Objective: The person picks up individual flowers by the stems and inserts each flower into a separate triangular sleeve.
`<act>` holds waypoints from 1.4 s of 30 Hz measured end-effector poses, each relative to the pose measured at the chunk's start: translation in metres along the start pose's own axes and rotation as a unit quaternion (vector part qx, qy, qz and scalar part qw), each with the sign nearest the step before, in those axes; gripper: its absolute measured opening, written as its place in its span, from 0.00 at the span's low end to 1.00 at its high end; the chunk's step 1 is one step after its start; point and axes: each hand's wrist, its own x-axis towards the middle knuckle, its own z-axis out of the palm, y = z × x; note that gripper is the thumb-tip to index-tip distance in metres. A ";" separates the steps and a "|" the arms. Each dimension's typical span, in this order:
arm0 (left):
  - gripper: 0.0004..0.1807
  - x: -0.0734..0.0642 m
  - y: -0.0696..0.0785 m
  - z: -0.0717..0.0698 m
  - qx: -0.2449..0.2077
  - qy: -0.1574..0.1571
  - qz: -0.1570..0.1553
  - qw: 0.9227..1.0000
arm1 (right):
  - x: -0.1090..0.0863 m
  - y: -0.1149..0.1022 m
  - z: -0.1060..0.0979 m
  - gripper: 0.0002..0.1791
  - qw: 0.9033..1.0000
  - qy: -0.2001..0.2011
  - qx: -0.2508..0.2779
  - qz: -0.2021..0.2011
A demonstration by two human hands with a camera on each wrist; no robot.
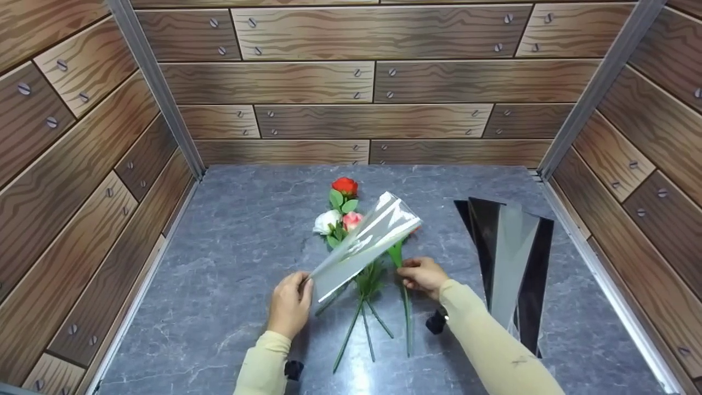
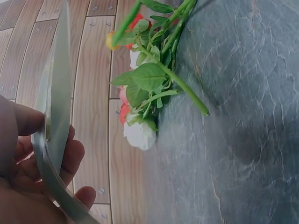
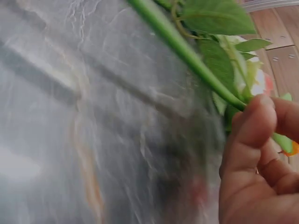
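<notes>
My left hand [image 1: 289,304] grips the lower end of a clear and grey plastic flower sleeve [image 1: 367,247], thumb on one side and fingers on the other. The sleeve slants up to the right, over part of the artificial flowers. Between thumb and fingers of my right hand [image 1: 423,276] is a green stem [image 1: 407,325]; its bloom is mostly hidden behind the sleeve, with a bit of orange [image 1: 415,229] at the edge. A red rose [image 1: 344,187], a white rose [image 1: 327,222] and a pink rose [image 1: 352,220] lie together, their stems crossing toward me.
More flower sleeves, black and grey [image 1: 513,263], lie fanned on the marbled table [image 1: 230,252] to the right. Wood-patterned panels [image 1: 318,82] wall the table at the back and both sides, with grey metal rails [image 1: 600,88] at the corners.
</notes>
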 end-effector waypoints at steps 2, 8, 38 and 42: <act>0.06 0.000 0.001 0.002 -0.005 0.000 0.016 1.000 | -0.005 -0.003 -0.009 0.21 1.000 -0.009 0.004 -0.012; 0.08 -0.004 0.002 0.009 -0.017 0.006 0.072 0.997 | -0.021 -0.012 -0.039 0.18 0.999 0.016 -0.003 -0.050; 0.09 -0.018 -0.016 -0.002 0.008 -0.035 0.121 0.992 | -0.083 -0.073 -0.133 0.11 0.909 0.276 0.238 -0.202; 0.08 -0.018 -0.017 -0.005 0.011 -0.043 0.117 0.992 | -0.084 -0.073 -0.137 0.12 0.893 0.293 0.265 -0.213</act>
